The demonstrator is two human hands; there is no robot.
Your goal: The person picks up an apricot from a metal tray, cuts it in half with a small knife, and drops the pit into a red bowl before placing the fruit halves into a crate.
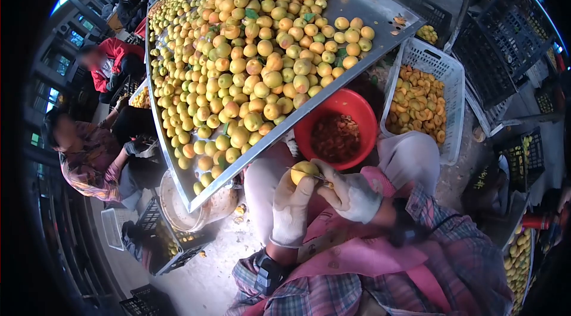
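Observation:
My gloved left hand (290, 212) is closed around a yellow apricot (304, 171), held in front of my lap. My right hand (351, 196), also gloved, is closed on a small knife (322, 180), whose thin blade lies against the fruit. Fingers hide most of the knife handle. Just beyond my hands, between my knees, a red basin (371, 125) holds brown apricot pits (342, 133). A pink apron (357, 256) covers my lap.
A metal-edged table (380, 3) heaped with whole apricots (250, 72) stands ahead. To the right is a white crate (455, 87) of apricot halves (416, 102). A white bucket (217, 209) stands under the table corner. Other people (89, 158) sit along the left; black crates (499, 42) stand right.

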